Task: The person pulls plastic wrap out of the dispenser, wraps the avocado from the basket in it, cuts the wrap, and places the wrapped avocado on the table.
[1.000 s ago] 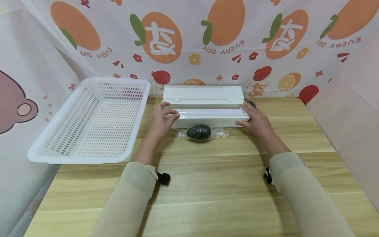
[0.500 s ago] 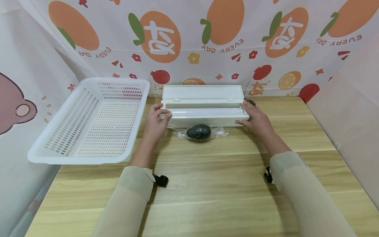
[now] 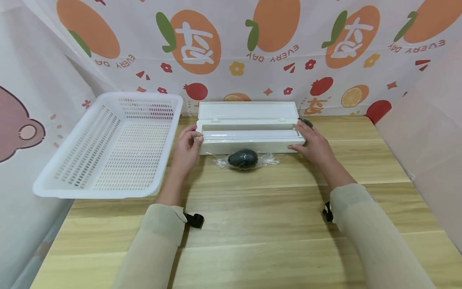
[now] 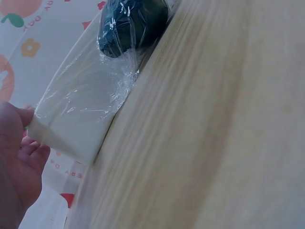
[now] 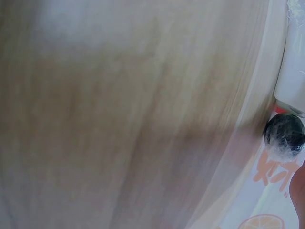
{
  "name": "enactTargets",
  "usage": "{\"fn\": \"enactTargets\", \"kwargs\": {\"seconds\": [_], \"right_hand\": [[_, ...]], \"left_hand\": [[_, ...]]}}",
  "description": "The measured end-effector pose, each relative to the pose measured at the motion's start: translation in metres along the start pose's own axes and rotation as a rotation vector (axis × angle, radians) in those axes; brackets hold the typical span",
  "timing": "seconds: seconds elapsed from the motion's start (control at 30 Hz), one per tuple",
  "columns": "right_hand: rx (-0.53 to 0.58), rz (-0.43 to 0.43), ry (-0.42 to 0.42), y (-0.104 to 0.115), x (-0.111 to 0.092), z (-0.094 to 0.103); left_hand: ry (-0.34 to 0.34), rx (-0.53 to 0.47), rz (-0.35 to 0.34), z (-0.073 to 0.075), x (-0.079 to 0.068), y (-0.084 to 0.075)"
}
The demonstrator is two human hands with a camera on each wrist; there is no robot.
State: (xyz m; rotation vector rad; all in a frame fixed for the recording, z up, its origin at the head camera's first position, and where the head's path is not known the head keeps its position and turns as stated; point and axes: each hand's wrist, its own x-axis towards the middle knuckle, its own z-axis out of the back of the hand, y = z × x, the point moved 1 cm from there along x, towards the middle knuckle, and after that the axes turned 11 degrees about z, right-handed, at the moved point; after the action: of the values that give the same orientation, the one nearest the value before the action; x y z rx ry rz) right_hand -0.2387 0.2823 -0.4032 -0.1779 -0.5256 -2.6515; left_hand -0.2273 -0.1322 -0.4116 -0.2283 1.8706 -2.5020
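Note:
A white cling film dispenser (image 3: 252,147) lies across the table's back with its lid up, and a film roll (image 3: 249,134) shows inside. My left hand (image 3: 186,150) pinches its left front corner with thumb and fingers; whether film is caught between them is unclear. At the opposite end my right hand (image 3: 315,146) grips the box, thumb on the front and fingers over the top. Against the front wall sits a dark green avocado (image 3: 243,159) in clear film, its ends spread sideways. The left wrist view shows film (image 4: 95,90) over the box front beside that avocado (image 4: 133,26).
To the left stands a white perforated plastic basket (image 3: 169,152). Another dark, film-wrapped avocado (image 5: 284,133) lies behind the dispenser's right end, partly hidden in the head view. A fruit-printed curtain (image 3: 234,36) hangs behind the wooden table (image 3: 252,233).
My left hand has slid left along the dispenser's front edge to its corner. The right hand keeps its place, and the avocado in front stays put.

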Motion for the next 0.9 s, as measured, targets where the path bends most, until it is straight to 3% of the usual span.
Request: {"fn": "enactTargets", "kwargs": {"seconds": [0.63,0.73,0.8,0.9], "right_hand": [[-0.011,0.025,0.095,0.004,0.004,0.011],[-0.006,0.026,0.110,0.004,0.004,0.013],[-0.004,0.023,0.121,0.004,0.003,0.013],[0.014,0.012,0.130,0.004,0.002,0.013]], "left_hand": [[0.011,0.056,-0.014,0.003,-0.003,-0.004],[0.003,0.159,-0.006,0.004,-0.008,-0.011],[-0.017,0.284,-0.042,0.002,-0.015,-0.019],[-0.045,0.466,-0.237,-0.006,-0.028,-0.037]]}}
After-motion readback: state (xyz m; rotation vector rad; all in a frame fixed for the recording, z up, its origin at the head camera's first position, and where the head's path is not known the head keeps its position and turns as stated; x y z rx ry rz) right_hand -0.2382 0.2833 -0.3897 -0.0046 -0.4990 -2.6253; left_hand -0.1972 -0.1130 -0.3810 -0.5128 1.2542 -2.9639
